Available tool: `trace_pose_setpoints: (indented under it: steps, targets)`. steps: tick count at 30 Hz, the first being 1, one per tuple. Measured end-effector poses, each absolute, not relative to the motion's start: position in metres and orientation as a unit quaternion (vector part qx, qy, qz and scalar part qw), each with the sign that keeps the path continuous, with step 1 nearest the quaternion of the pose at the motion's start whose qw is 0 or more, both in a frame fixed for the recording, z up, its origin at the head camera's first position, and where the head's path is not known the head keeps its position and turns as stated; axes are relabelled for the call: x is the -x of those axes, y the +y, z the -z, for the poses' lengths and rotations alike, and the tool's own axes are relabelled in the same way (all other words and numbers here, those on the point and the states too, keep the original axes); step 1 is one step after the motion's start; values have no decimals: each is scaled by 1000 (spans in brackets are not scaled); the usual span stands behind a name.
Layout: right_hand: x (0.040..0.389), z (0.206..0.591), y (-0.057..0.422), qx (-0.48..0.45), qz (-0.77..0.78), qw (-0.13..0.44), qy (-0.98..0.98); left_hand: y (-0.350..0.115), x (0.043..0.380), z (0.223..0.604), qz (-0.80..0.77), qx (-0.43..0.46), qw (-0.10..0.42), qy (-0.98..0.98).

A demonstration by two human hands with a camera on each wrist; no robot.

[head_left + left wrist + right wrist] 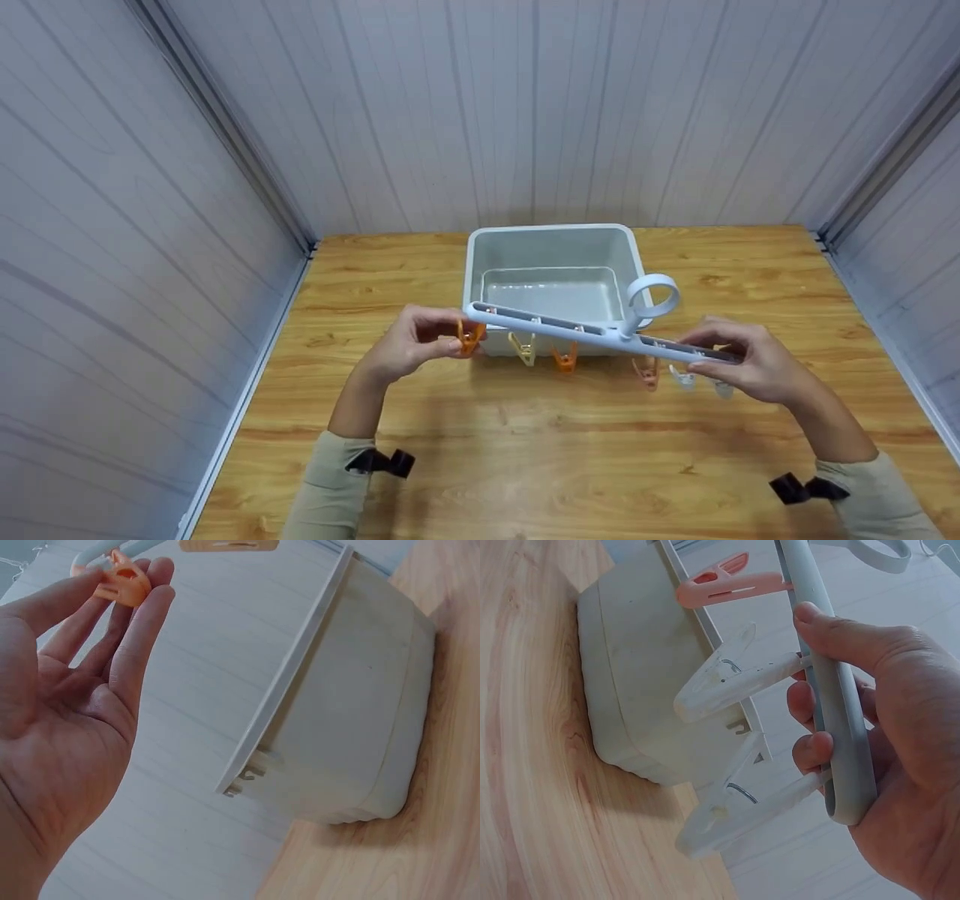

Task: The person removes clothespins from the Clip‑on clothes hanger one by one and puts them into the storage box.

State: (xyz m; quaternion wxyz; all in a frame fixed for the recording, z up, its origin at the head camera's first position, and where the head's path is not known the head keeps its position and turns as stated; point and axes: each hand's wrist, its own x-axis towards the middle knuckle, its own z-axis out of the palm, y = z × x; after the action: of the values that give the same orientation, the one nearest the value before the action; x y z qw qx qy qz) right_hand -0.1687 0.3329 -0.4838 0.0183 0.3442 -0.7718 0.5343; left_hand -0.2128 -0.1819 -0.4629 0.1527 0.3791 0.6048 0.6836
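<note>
One end of a pale clip hanger (pixel 559 328) is gripped by the right hand (pixel 750 360), thumb along one face and fingers curled round the other; at the opposite end the left hand (pixel 416 341) pinches an orange clip (pixel 469 339) between thumb and fingertips. Whether the left fingers also touch the bar is hard to make out. In the head view the right fingers hide part of the bar's end, and the clear clips (pixel 735 686) beside them look faint against the wood. The left wrist view cuts off most of the hanger at its top edge.

The bar's long axis runs left to right, slanting lower toward the right hand. Its ring (pixel 652 278) stands up from the middle, while a yellow clip (pixel 523 349), a second orange clip (pixel 565 360) and a pink clip (pixel 647 373) point down.

All this is held up off the wooden table (pixel 525 450), across the near rim of a grey bin (pixel 555 246), part of which the bar covers.
</note>
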Motion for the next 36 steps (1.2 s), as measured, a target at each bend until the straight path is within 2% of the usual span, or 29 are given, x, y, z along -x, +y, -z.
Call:
trace_pose_setpoints:
  steps: [21,25,36]
  targets:
    - [172,475,334,-342,-510,23,-789,-185,210,454,-640,-374,174,648]
    - [171,479,330,-337,-524,28,-782,-178,210,456,-662,-369,155,634]
    - [164,496,309,-307,-553,88,-769,-161,206,459,-687,-318,57,651]
